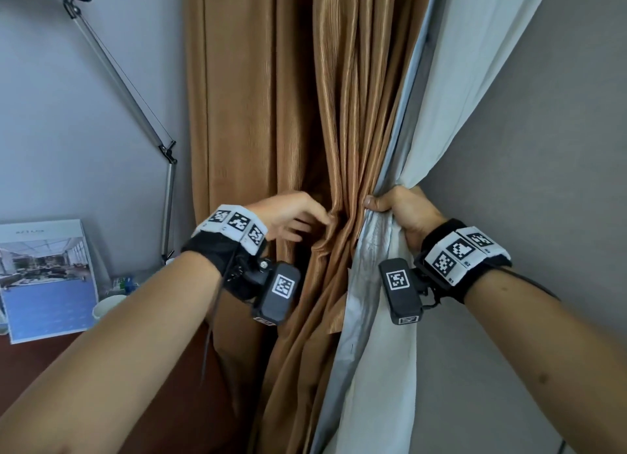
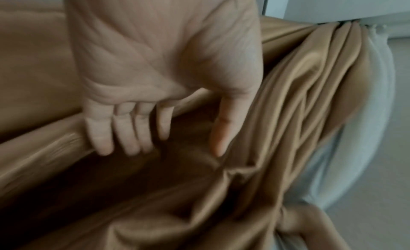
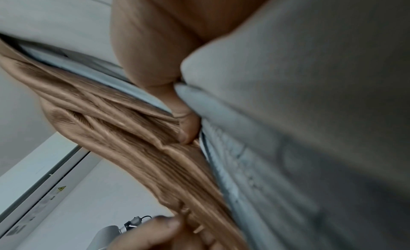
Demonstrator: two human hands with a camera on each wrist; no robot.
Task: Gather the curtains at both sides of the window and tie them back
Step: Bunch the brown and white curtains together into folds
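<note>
A brown ribbed curtain (image 1: pixel 305 97) hangs in the middle of the head view, its pale grey lining (image 1: pixel 458 80) turned outward on the right. My right hand (image 1: pixel 390 204) grips the lining's edge and the bunched folds at waist height. In the right wrist view the thumb (image 3: pixel 184 124) presses the lining (image 3: pixel 288 113) against the brown pleats (image 3: pixel 133 148). My left hand (image 1: pixel 315 224) reaches into the brown folds just left of that bunch. The left wrist view shows its palm open and its fingers (image 2: pixel 124 131) straight, lying on a fold of the curtain (image 2: pixel 299 96).
A metal lamp arm (image 1: pixel 135 104) slants down the blue-grey wall at left. Below it, a picture board (image 1: pixel 47 277) and a white cup (image 1: pixel 107 304) stand on a dark desk (image 1: pixel 34 362). A grey wall (image 1: pixel 543 182) fills the right. A white window frame (image 3: pixel 44 175) lies behind the curtain.
</note>
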